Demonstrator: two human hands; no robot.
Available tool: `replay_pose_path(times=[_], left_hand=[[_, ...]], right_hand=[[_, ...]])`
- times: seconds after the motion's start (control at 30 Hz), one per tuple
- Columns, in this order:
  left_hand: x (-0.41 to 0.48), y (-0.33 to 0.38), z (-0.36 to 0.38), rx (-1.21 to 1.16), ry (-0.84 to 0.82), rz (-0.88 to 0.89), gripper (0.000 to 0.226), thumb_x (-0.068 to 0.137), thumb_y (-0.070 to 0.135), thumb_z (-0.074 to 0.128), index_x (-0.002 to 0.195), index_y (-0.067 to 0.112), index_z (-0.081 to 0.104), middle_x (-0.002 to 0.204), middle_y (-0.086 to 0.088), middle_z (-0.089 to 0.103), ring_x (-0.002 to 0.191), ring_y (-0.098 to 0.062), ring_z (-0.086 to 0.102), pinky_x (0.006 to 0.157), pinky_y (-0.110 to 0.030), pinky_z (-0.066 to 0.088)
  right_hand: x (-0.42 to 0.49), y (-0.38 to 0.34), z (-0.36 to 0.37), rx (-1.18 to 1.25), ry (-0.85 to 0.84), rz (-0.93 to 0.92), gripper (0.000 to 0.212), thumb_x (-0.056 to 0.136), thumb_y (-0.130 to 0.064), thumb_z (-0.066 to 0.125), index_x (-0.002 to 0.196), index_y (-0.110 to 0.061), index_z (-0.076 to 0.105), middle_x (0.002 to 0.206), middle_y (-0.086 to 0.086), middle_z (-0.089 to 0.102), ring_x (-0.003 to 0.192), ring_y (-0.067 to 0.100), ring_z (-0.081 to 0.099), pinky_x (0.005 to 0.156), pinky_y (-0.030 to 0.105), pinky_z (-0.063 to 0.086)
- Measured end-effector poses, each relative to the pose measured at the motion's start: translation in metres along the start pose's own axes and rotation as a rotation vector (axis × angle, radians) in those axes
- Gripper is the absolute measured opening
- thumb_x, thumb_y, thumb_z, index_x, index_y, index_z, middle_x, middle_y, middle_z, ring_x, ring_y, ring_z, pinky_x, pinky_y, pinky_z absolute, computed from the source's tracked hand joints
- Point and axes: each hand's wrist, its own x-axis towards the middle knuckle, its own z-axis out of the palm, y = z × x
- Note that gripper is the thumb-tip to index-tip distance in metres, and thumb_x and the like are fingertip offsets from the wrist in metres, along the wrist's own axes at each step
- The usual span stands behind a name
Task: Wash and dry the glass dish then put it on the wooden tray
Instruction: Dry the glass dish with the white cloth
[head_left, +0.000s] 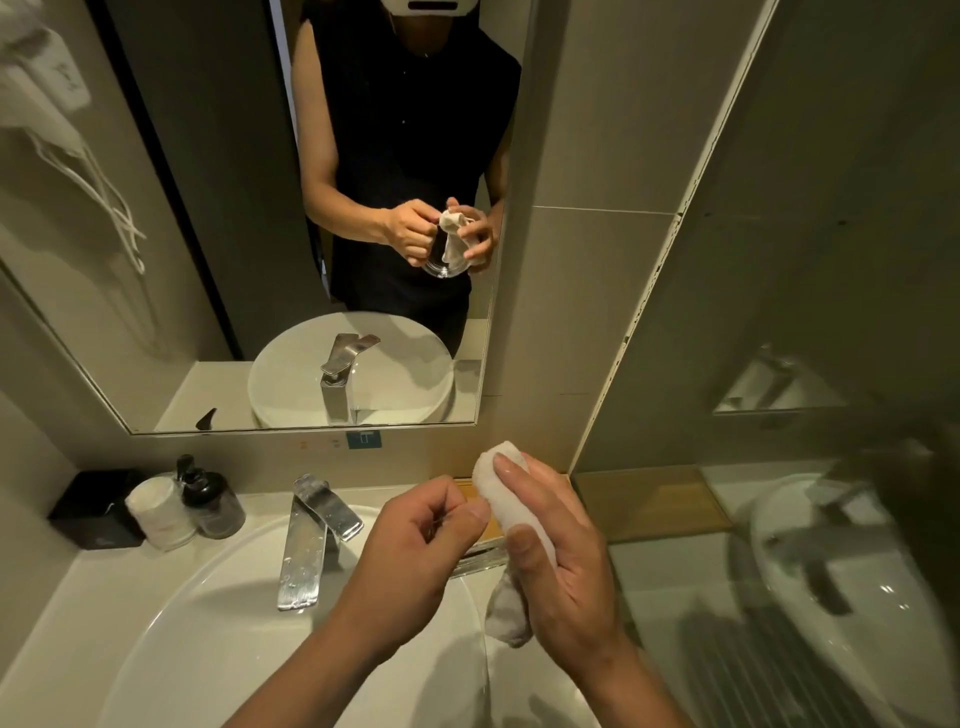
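Glass dish (480, 551) sits between both hands over the white sink (218, 613), see-through and hard to spot (the mirror (291, 260) shows it better). The left hand (415, 551) has its fingers pinched on the rim. The right hand (556, 561) fingers are clamped on a white cloth (506, 478), pressed against the dish, with the wooden tray (654, 501) just behind

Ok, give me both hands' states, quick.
Left hand: closed, pinching the rim of the glass dish.
Right hand: closed around the white cloth, wiping the dish.
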Motion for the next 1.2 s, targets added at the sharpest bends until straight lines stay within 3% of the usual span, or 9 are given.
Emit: replay_pose_path(times=[0.2, 0.3, 0.43, 0.6, 0.73, 0.8, 0.93, 1.1, 1.2], left_hand=[[-0.001, -0.002, 0.005, -0.221, 0.061, -0.003, 0.041, 0.072, 0.05, 0.077, 0.058, 0.022, 0.05, 0.056, 0.008, 0.039, 0.054, -0.007, 0.037, 0.054, -0.019, 0.033], [0.004, -0.007, -0.006, -0.096, -0.076, 0.028, 0.043, 0.082, 0.067, 0.064, 0.065, 0.029, 0.054, 0.062, 0.011, 0.045, 0.061, -0.01, 0.039, 0.059, -0.026, 0.035], [0.013, 0.002, -0.015, 0.258, -0.244, 0.049, 0.029, 0.098, 0.042, 0.045, 0.08, 0.025, 0.061, 0.074, 0.015, 0.06, 0.074, -0.009, 0.056, 0.073, -0.032, 0.047], [0.01, 0.01, -0.005, 0.032, -0.152, -0.007, 0.037, 0.088, 0.047, 0.057, 0.077, 0.011, 0.058, 0.069, -0.01, 0.05, 0.07, -0.017, 0.046, 0.071, -0.038, 0.041], [0.004, 0.009, 0.002, -0.065, -0.059, 0.0, 0.041, 0.08, 0.046, 0.069, 0.069, 0.01, 0.051, 0.065, -0.004, 0.042, 0.064, -0.015, 0.038, 0.059, -0.025, 0.038], [0.002, 0.011, 0.004, -0.117, -0.042, -0.024, 0.042, 0.077, 0.044, 0.072, 0.068, 0.009, 0.051, 0.064, -0.005, 0.04, 0.063, -0.015, 0.036, 0.057, -0.022, 0.037], [0.0, 0.011, 0.004, -0.214, -0.025, -0.005, 0.036, 0.077, 0.037, 0.074, 0.065, 0.012, 0.051, 0.062, -0.002, 0.039, 0.059, -0.012, 0.036, 0.056, -0.019, 0.037], [-0.005, 0.006, 0.006, -0.451, -0.068, -0.003, 0.039, 0.084, 0.032, 0.073, 0.069, 0.006, 0.047, 0.066, -0.012, 0.034, 0.064, -0.028, 0.028, 0.063, -0.037, 0.029], [-0.002, 0.008, -0.005, -0.196, -0.19, 0.059, 0.04, 0.095, 0.044, 0.061, 0.08, 0.008, 0.055, 0.073, -0.008, 0.044, 0.069, -0.026, 0.037, 0.067, -0.035, 0.035]], right_hand=[[0.0, 0.0, 0.017, 0.435, 0.297, 0.162, 0.041, 0.085, -0.052, 0.052, 0.118, -0.042, 0.073, 0.129, -0.004, 0.071, 0.118, 0.021, 0.068, 0.085, 0.024, 0.06], [0.0, 0.002, 0.02, 0.344, 0.331, 0.123, 0.041, 0.088, -0.048, 0.051, 0.12, -0.034, 0.074, 0.126, 0.0, 0.072, 0.116, 0.023, 0.069, 0.089, 0.031, 0.061], [0.009, 0.004, 0.008, 0.023, 0.268, -0.056, 0.039, 0.095, -0.034, 0.05, 0.121, -0.015, 0.072, 0.121, 0.005, 0.069, 0.113, 0.009, 0.066, 0.089, 0.013, 0.052], [0.014, 0.001, 0.005, -0.143, 0.237, -0.165, 0.053, 0.102, -0.049, 0.046, 0.124, -0.008, 0.07, 0.119, 0.008, 0.067, 0.11, 0.017, 0.066, 0.085, 0.029, 0.059], [0.016, -0.005, 0.01, -0.31, 0.326, -0.269, 0.057, 0.103, -0.053, 0.037, 0.12, -0.013, 0.073, 0.143, 0.007, 0.061, 0.138, 0.018, 0.053, 0.12, 0.052, 0.031], [0.016, -0.008, 0.009, -0.323, 0.315, -0.32, 0.056, 0.104, -0.05, 0.037, 0.121, -0.011, 0.073, 0.151, 0.006, 0.055, 0.145, 0.02, 0.047, 0.123, 0.046, 0.025], [0.016, -0.007, 0.006, -0.12, 0.291, -0.332, 0.059, 0.105, -0.048, 0.042, 0.122, 0.001, 0.069, 0.135, 0.013, 0.066, 0.129, 0.016, 0.062, 0.103, 0.025, 0.052], [0.014, -0.001, 0.006, 0.108, 0.398, -0.207, 0.044, 0.093, -0.03, 0.045, 0.119, -0.005, 0.069, 0.121, 0.002, 0.072, 0.117, 0.014, 0.067, 0.096, 0.022, 0.054], [0.016, -0.002, 0.002, 0.012, 0.372, -0.27, 0.046, 0.097, -0.035, 0.049, 0.116, 0.0, 0.071, 0.116, 0.013, 0.072, 0.113, 0.016, 0.068, 0.093, 0.02, 0.053]])
